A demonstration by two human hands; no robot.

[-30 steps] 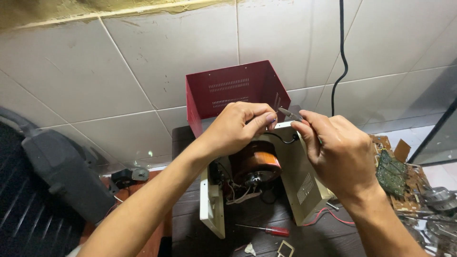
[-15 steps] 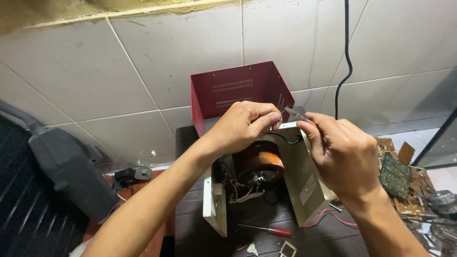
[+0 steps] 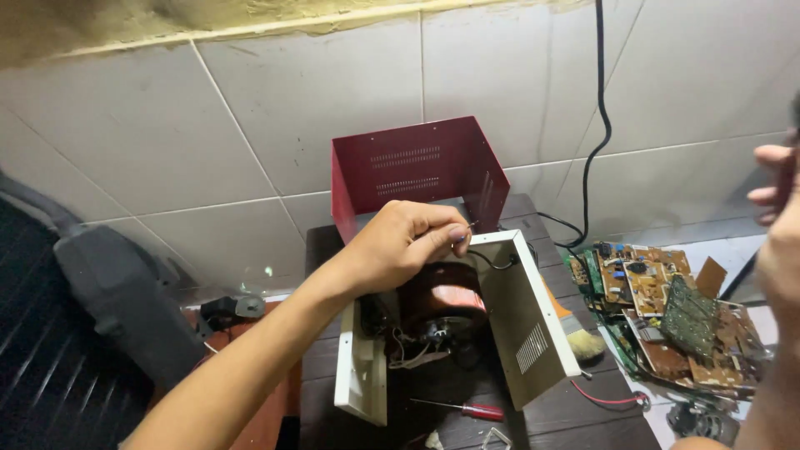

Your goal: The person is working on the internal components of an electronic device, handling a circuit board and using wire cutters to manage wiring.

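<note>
Pinching something thin and small between thumb and fingertips of the left hand (image 3: 398, 250), just above the top edge of the white chassis (image 3: 523, 321); too small to name, perhaps a wire end or screw. Standing open on the dark table (image 3: 583, 421), with the copper coil (image 3: 446, 300) inside and the red cover (image 3: 408, 171) upright behind. By the look of it, working on wiring or a fastening at the chassis rim; calling next for a fine, steady grip at that edge. Raised at the frame's right edge, cut off: right hand (image 3: 779, 225), fingers curled, hold impossible to tell. Lying near the chassis foot: red screwdriver (image 3: 467, 408). Heaped to the right: circuit boards (image 3: 658, 304). Hidden behind the left hand: coil top.
</note>
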